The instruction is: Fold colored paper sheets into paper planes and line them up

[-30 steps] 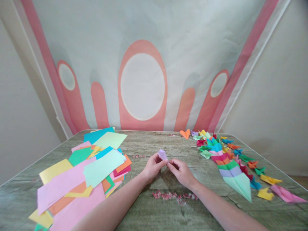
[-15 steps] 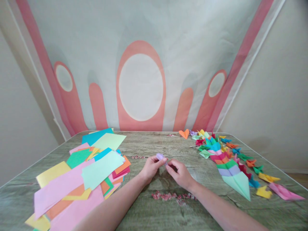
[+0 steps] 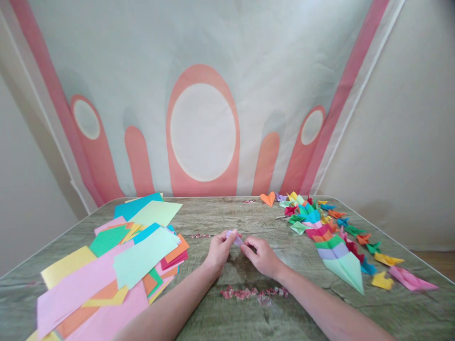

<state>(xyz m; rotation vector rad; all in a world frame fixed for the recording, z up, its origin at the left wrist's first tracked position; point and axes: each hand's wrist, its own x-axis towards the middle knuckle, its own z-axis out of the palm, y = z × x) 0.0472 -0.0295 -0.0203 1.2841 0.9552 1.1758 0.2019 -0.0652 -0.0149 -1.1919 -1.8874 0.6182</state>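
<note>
A small folded piece of lilac paper [image 3: 235, 238] is held just above the middle of the table. My left hand [image 3: 221, 248] pinches it between thumb and fingers from the left. From the right, my right hand [image 3: 260, 255] has its thumb and forefinger closed on the paper's lower right edge. Part of the paper is hidden behind the fingers, so its full shape does not show.
Loose coloured paper sheets [image 3: 145, 255] lie in an overlapping heap on the left of the wood-patterned table [image 3: 213, 215]. Folded paper planes [image 3: 343, 267], several small origami figures [image 3: 388, 259] and an orange paper heart [image 3: 268, 199] lie along the right. A patterned backdrop [image 3: 142, 57] hangs behind.
The whole view has shifted slightly. Between my hands the lilac paper has turned a little and shows more of its length; my left thumb has moved up along it.
</note>
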